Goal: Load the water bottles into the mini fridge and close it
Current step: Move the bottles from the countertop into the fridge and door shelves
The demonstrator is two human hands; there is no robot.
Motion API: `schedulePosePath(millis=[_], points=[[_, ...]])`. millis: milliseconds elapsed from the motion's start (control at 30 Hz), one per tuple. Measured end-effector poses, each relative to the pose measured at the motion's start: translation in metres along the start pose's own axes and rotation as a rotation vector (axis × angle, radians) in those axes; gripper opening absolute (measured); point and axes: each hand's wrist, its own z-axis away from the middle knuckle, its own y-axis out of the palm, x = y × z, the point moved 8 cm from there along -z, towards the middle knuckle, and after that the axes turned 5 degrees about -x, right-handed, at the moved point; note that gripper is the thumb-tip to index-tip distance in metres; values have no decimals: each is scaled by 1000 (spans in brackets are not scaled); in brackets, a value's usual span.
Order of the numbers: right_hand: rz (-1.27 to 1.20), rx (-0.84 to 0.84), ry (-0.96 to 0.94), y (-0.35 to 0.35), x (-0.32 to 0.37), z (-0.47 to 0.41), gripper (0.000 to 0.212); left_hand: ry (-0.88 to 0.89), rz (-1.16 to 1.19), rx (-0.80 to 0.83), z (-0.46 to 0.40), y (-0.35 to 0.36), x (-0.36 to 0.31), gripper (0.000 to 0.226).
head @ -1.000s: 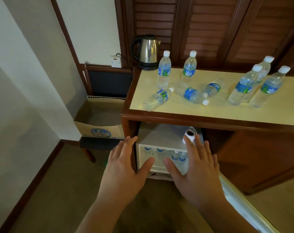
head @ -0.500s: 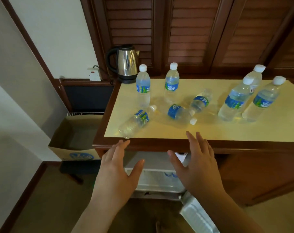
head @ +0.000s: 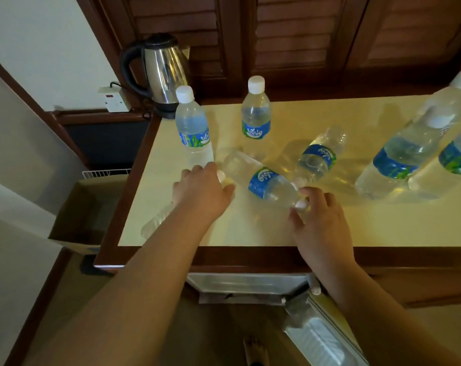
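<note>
Both hands reach over the front edge of the cream surface [head: 250,228] among the bottles. The left hand [head: 201,191] lies over a bottle lying flat [head: 155,223] at the left front, fingers bent down onto its cap end; whether it really grips it I cannot tell. The right hand [head: 319,220] has loosely curled fingers just touching the cap of a second lying bottle [head: 261,180], not closed round it. A third bottle [head: 319,157] lies tilted just behind that one. Two bottles stand upright further back, one at the left [head: 193,128] and one mid-surface [head: 255,114], and more lean together at the right edge [head: 409,154]. A kettle [head: 160,72] stands at the back left corner. Below the surface the fridge [head: 245,283] is open, its door [head: 321,336] swung out to the right. A cardboard box [head: 84,210] sits on the left
</note>
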Motion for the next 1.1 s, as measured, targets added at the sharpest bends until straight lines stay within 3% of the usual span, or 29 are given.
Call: schedulePosePath(millis=[233,367,433,567,633,733,833,933,1100], points=[[-56,-71,-116,-14,6,29,31,-30,111,-18,32,-10,6,23],[-165,-114,-67,-43,12,79,33,113,248,-263,122,-53,35,19],[-211,-210,-128,-69,27,113,36,121,326,-352,177,-73,70,17],[-187,-413,-287,-109,52,190,32,123,532,-312,279,-76,132,16],[-241,-449,-274,-115,52,225,32,134,577,-317,318,-67,147,22],[-292,-376,-205,-106,50,263,31,49,643,-232,355,-33,164,26],[-220,-196,-155,-69,42,291,27,-101,686,-67,380,25,183,25],[-189,26,-36,-4,10,321,18,-172,635,8,397,81,193,30],[-147,239,36,118,-72,378,28,-249,617,35,403,175,194,35]])
